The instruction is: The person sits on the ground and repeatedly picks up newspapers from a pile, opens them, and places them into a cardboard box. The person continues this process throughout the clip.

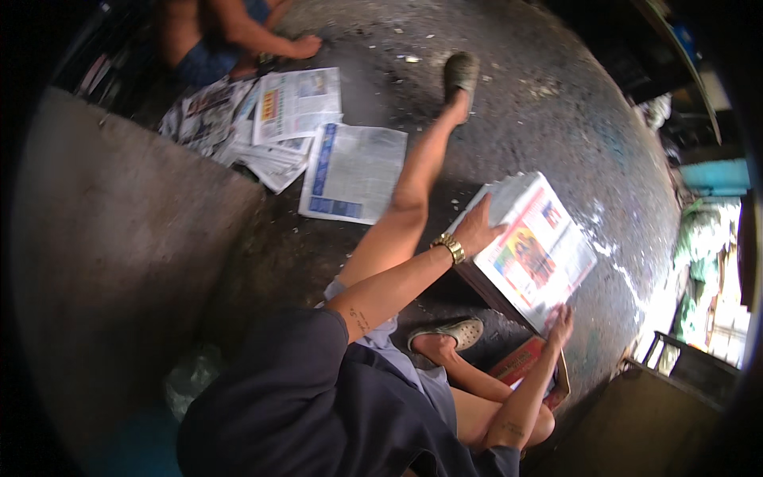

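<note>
A thick stack of newspapers [520,266], with a colourful printed page on top, stands on the floor between my legs. My left hand [477,229], with a gold watch [450,248] on its wrist, rests at the stack's left edge. Its thumb and fingers are spread apart over the paper. At the near right corner, my right hand [559,326] has its fingers closed on the newspaper's edge. How many sheets it grips is hidden.
Loose newspapers [296,107] and a single spread newspaper [358,173] lie on the floor at left. Another person's hand [306,46] is beyond them. A red box [520,359] sits beside my right leg. A raised concrete block [127,183] stands at left.
</note>
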### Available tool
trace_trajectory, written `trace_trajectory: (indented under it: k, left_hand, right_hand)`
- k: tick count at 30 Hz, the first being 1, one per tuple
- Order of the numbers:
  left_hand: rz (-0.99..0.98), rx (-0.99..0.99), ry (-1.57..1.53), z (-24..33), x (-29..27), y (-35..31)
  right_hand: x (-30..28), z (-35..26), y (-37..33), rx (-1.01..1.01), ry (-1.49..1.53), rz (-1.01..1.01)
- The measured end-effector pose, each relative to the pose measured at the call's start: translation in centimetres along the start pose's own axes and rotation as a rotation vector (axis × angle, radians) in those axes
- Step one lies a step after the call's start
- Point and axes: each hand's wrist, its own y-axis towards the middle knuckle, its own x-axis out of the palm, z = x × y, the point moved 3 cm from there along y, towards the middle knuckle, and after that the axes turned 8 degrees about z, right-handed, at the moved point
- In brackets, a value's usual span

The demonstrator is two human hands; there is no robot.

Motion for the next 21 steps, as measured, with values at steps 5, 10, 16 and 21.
trace_trajectory:
  k: [5, 10, 16, 21]
  left_hand:
    - [0.655, 0.052, 0.144, -5.7, -16.9, 3.5]
    - [0.586, -0.418, 0.863, -21.1, -28.9, 4.2]
    - [0.099, -0.023, 1.139, -20.7, -28.1, 11.5]
    - [-0.08, -0.067, 1.283, -20.9, -26.5, 16.6]
  right_hand:
    - [-7.6, -0.3, -4.3, -0.273, -0.151, 0.312]
    - [-7.6, -0.6, -9.2, -0.205, 0.007, 0.259]
    - [-7.3, -2.8, -11.9, -0.321, -0.195, 0.228]
    - [-4.3, -4.8, -13.4, -0.299, -0.195, 0.265]
